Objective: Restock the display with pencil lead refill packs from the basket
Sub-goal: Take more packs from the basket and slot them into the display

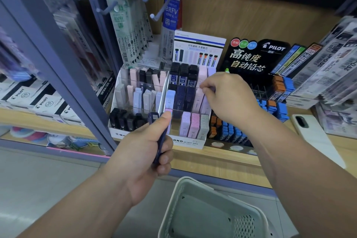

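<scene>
**A:** How does the left hand (143, 156) sit?

**B:** It is low, in front of the shelf (222, 158), with the fingers curled into a fist round a navy refill pack (160, 141) and the thumb laid along it. The pack stands nearly upright. Its top end reaches the front row of the MONO display (193, 142), just at the divider between the two halves.

**A:** And the right hand (228, 98)?

**B:** It reaches further in, knuckles up and wrist bent. The thumb and forefinger are pinched on the top of a pale pack (199, 95) in the middle tier — the right-hand column. The forearm crosses in front of the blue and orange cases (231, 131) of the Pilot rack (257, 58), hiding part of them.

**A:** Where is the basket (185, 191)?

**B:** At the bottom, below the shelf edge and between the two forearms — a pale one with perforated walls.

**A:** What else is around?

**B:** Hanging refill packets (127, 25) on pegs above the display, a grey post (58, 63) slanting down on the left, Pilot boxes (40, 102) behind it, and a white phone (309, 131) lying on the shelf to the right.
</scene>
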Motion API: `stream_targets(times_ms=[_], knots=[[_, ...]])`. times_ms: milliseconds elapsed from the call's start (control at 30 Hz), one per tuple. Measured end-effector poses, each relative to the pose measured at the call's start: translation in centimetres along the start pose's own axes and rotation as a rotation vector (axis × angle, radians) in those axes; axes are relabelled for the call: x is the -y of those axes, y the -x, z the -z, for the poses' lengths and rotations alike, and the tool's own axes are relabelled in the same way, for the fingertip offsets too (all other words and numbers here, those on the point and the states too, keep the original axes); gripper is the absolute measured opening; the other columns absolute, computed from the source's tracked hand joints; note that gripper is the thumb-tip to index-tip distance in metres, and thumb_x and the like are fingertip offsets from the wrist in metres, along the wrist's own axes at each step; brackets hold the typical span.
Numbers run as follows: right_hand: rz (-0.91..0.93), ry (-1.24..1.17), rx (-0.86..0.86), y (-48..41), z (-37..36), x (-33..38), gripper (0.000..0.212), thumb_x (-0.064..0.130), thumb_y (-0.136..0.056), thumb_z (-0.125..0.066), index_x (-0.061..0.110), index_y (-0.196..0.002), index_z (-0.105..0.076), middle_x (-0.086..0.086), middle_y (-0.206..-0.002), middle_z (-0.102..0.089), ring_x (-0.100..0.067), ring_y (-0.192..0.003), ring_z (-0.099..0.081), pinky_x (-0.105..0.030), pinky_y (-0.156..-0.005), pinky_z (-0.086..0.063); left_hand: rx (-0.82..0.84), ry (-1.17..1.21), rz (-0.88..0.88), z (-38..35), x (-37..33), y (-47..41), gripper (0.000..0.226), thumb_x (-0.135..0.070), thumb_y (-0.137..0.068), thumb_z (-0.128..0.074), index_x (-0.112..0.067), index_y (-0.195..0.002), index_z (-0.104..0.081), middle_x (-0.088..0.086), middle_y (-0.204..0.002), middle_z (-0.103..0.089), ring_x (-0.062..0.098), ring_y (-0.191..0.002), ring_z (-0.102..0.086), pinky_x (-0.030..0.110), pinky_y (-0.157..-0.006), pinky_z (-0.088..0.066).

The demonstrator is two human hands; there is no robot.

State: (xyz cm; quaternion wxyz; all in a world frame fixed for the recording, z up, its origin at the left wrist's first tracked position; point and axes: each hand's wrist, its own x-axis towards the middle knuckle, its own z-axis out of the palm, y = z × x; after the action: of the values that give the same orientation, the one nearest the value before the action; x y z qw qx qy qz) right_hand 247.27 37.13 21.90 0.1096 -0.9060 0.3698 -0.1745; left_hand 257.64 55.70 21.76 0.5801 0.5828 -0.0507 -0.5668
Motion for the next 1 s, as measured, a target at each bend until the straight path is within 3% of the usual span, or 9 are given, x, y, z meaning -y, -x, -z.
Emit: stream_targets(times_ms=[133, 200, 300, 467, 567, 667, 867, 1000], knots=[[-0.054, -0.257, -0.002, 1.2, 1.4, 0.9, 0.016, 0.022, -0.096, -0.060, 0.023, -0.096, -0.075, 0.012, -0.088, -0.070, -0.005, -0.076, -0.062, -0.019, -0.071, -0.049, -0.024, -0.063, -0.049, -0.5, 0.4, -0.6, 0.028, -0.035, -0.092, -0.065, -0.018, -0.078, -0.049, 0.002, -0.060, -0.044, 0.015, -0.044, -0.035, 0.024, -0.042, -0.024], [-0.167, -0.587, 0.170, 2.4, 1.9, 1.8, 0.015, 0.026, -0.094, -0.064, 0.021, -0.085, -0.075, 0.006, -0.074, -0.072, -0.004, -0.063, -0.063, -0.015, -0.059, -0.046, 0.008, -0.017, -0.037, -0.9, 0.6, -1.0, 0.019, -0.023, -0.092, -0.056, -0.015, -0.077, -0.048, 0.004, -0.060, -0.045, 0.015, -0.042, -0.033, 0.023, -0.040, -0.022], [-0.289, -0.878, 0.374, 4.3, 2.1, 2.5, 0.012, 0.021, -0.090, -0.070, 0.010, -0.089, -0.075, -0.006, -0.070, -0.071, -0.011, -0.057, -0.061, -0.013, -0.047, -0.042, 0.061, 0.063, 0.001, -1.6, 0.7, -1.3, 0.008, -0.012, -0.086, -0.047, -0.011, -0.080, -0.051, 0.006, -0.063, -0.047, 0.016, -0.043, -0.035, 0.023, -0.040, -0.025], [-0.415, -0.954, 0.432, 5.3, 1.9, 1.4, 0.007, 0.019, -0.090, -0.070, 0.013, -0.089, -0.074, -0.004, -0.059, -0.064, -0.012, -0.050, -0.054, -0.020, -0.043, -0.038, 0.088, -0.052, -0.083, -2.4, 1.4, -1.7, 0.015, -0.007, -0.091, -0.059, -0.016, -0.086, -0.069, 0.003, -0.068, -0.055, 0.016, -0.052, -0.043, 0.027, -0.048, -0.029], [-0.465, -1.023, 0.457, 5.6, 1.7, 1.3, 0.004, 0.014, -0.092, -0.066, 0.013, -0.092, -0.070, -0.001, -0.053, -0.060, -0.011, -0.044, -0.051, -0.020, -0.041, -0.038, 0.081, -0.117, -0.095, -2.4, 1.6, -1.8, 0.007, -0.019, -0.089, -0.068, -0.019, -0.094, -0.073, 0.000, -0.069, -0.055, 0.014, -0.053, -0.040, 0.025, -0.048, -0.028], [-0.481, -1.139, 0.458, 5.6, 1.9, 1.2, 0.006, 0.010, -0.095, -0.062, 0.011, -0.096, -0.067, -0.005, -0.059, -0.064, -0.013, -0.048, -0.057, -0.020, -0.042, -0.044, 0.077, -0.083, -0.029, -2.5, 1.7, -1.9, 0.024, -0.034, -0.090, -0.063, -0.013, -0.096, -0.072, 0.006, -0.072, -0.057, 0.014, -0.050, -0.040, 0.024, -0.043, -0.025], [-0.467, -1.214, 0.411, 5.5, 2.1, 0.4, 0.015, 0.012, -0.092, -0.065, 0.002, -0.102, -0.069, -0.011, -0.071, -0.067, -0.017, -0.060, -0.063, -0.025, -0.054, -0.055, 0.068, -0.092, -0.111, -2.7, 1.7, -2.1, 0.004, -0.015, -0.089, -0.066, -0.012, -0.092, -0.067, 0.001, -0.066, -0.050, 0.011, -0.050, -0.036, 0.023, -0.043, -0.022], [-0.406, -1.196, 0.385, 5.4, 1.6, 0.6, 0.018, -0.001, -0.091, -0.064, 0.009, -0.106, -0.068, -0.011, -0.080, -0.069, -0.019, -0.068, -0.066, -0.027, -0.063, -0.059, 0.070, -0.151, -0.155, -2.3, 2.0, -2.3, 0.015, -0.007, -0.086, -0.070, -0.012, -0.100, -0.070, -0.006, -0.059, -0.044, 0.011, -0.053, -0.030, 0.022, -0.045, -0.023]])
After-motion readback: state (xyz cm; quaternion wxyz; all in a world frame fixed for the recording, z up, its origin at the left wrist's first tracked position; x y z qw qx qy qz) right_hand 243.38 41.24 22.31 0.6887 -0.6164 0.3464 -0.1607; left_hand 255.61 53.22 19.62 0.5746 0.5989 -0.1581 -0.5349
